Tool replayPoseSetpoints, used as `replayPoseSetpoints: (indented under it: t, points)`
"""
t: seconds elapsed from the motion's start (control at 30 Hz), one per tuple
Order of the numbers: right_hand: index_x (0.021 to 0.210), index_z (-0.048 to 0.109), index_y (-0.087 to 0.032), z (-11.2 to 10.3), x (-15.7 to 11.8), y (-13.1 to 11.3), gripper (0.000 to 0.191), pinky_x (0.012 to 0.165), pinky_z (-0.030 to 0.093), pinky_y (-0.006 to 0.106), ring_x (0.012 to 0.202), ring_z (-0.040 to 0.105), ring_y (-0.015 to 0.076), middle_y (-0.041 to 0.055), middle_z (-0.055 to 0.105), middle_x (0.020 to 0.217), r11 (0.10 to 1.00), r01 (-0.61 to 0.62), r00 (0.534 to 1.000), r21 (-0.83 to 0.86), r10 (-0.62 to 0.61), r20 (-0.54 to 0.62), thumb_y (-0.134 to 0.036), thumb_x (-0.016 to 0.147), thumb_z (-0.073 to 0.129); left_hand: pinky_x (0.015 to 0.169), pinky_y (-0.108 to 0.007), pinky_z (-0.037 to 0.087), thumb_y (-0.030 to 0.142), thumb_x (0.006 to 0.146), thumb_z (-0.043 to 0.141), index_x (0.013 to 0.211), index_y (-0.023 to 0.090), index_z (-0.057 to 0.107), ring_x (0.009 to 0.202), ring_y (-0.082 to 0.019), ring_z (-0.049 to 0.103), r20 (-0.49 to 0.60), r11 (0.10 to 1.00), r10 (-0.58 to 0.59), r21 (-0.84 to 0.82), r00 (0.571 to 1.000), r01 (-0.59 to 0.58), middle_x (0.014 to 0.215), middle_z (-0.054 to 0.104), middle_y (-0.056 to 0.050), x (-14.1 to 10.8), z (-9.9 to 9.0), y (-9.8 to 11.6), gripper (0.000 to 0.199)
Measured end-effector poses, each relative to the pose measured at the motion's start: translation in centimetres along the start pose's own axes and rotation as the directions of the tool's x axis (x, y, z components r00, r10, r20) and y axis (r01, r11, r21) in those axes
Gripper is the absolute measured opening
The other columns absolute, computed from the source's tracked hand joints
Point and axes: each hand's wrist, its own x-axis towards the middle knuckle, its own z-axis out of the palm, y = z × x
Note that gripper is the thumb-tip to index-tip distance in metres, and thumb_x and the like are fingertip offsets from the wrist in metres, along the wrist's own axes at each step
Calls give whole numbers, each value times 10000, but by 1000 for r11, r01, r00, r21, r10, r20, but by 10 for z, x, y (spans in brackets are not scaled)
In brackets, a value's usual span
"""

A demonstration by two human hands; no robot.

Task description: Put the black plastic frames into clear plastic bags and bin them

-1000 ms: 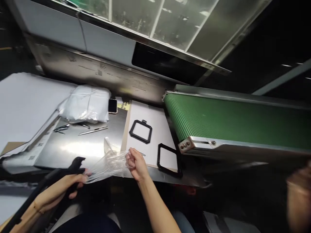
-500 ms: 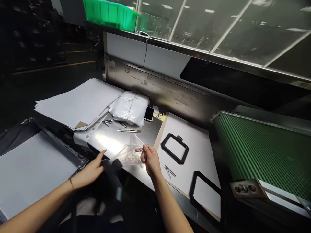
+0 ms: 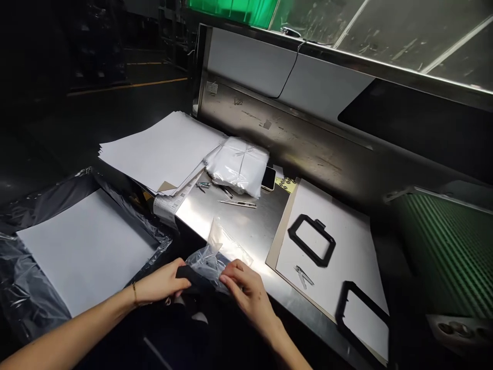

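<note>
My left hand [image 3: 157,283] pinches the end of a black flexible strip [image 3: 187,273], which disappears below the hands into the dark. A crumpled clear plastic bag [image 3: 206,261] sits between my hands at the steel bench edge, its upper flap standing up. My right hand [image 3: 246,293] grips the bag's lower edge, and the black strip's end lies against the bag's opening. I cannot tell whether any of the strip is inside the bag.
On the steel bench [image 3: 231,226] lie paper stacks [image 3: 162,151], a white wrapped bundle [image 3: 239,167], a phone [image 3: 268,178], and small metal tools [image 3: 236,203]. Black frames [image 3: 311,240] and clippers [image 3: 304,277] rest on a white board [image 3: 331,231]. A green conveyor belt [image 3: 450,252] stands right.
My hands have moved together, and the black strip now lies at the bag instead of apart from it. The view has turned left, bringing more of the white sheet on black plastic into sight.
</note>
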Motion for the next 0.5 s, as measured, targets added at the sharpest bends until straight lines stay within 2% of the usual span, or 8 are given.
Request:
replayPoseSetpoints:
  t: [0.07, 0.13, 0.2, 0.27, 0.33, 0.4, 0.47, 0.5]
  points:
    - [691, 600, -187, 14, 1, -2, 184, 547, 346, 268, 575, 467, 139, 31, 513, 617, 995, 56, 998, -79, -57, -23, -284, 796, 484, 373, -195, 259, 310, 700, 474, 942, 145, 386, 406, -102, 388, -22, 999, 9, 39, 1000, -8, 467, 457, 54, -2, -4, -1, 306]
    - [749, 603, -181, 31, 6, -7, 205, 539, 361, 264, 551, 478, 134, 37, 546, 618, 988, 111, 994, -104, -109, 26, -264, 827, 432, 403, -221, 316, 333, 694, 500, 1004, 134, 369, 442, -126, 442, -24, 997, 46, 59, 999, -45, 521, 520, 26, -2, -5, 1, 392]
    - [799, 607, -181, 47, 9, -13, 216, 557, 388, 250, 573, 511, 129, 40, 588, 663, 981, 175, 976, -79, -163, 141, -246, 842, 406, 577, -253, 413, 328, 662, 560, 1074, 138, 354, 669, -165, 535, -38, 990, 127, 62, 991, -125, 770, 599, -47, -2, -5, 2, 498]
    - [826, 616, -181, 56, 6, -18, 218, 580, 411, 225, 604, 542, 122, 37, 614, 695, 975, 219, 940, -23, -205, 271, -234, 847, 405, 720, -250, 405, 339, 647, 594, 1106, 150, 345, 839, -170, 523, -56, 982, 182, 54, 982, -179, 957, 576, -75, -2, -7, -1, 555]
    - [839, 621, -171, 56, -5, -17, 205, 573, 419, 211, 605, 553, 118, 41, 620, 692, 971, 236, 916, -23, -215, 340, -231, 843, 424, 609, -252, 407, 418, 700, 531, 1016, 153, 402, 653, -148, 532, -52, 987, 158, 44, 986, -156, 754, 600, -33, -1, -9, -9, 432]
    - [874, 601, -168, 50, -22, -6, 159, 541, 419, 227, 582, 543, 128, 42, 607, 665, 952, 253, 936, -173, -196, 293, -251, 817, 477, 475, -242, 346, 504, 774, 365, 836, 167, 441, 406, -108, 412, -73, 994, 107, 45, 992, -104, 449, 480, 50, -1, -12, -19, 351]
    - [903, 565, -181, 44, -38, 11, 131, 615, 437, 303, 580, 525, 145, 38, 584, 666, 873, 227, 974, -432, -196, 116, -227, 800, 499, 475, -239, 322, 539, 802, 239, 714, 181, 420, 351, -94, 344, -118, 996, 78, 62, 990, -71, 340, 389, 74, -2, -14, -27, 410]
    - [902, 550, -186, 42, -46, 21, 120, 681, 433, 366, 590, 519, 153, 38, 575, 678, 825, 192, 977, -531, -214, 19, -200, 798, 493, 493, -240, 326, 544, 805, 214, 691, 184, 410, 356, -95, 349, -137, 996, 70, 72, 988, -61, 328, 393, 71, -3, -14, -29, 426]
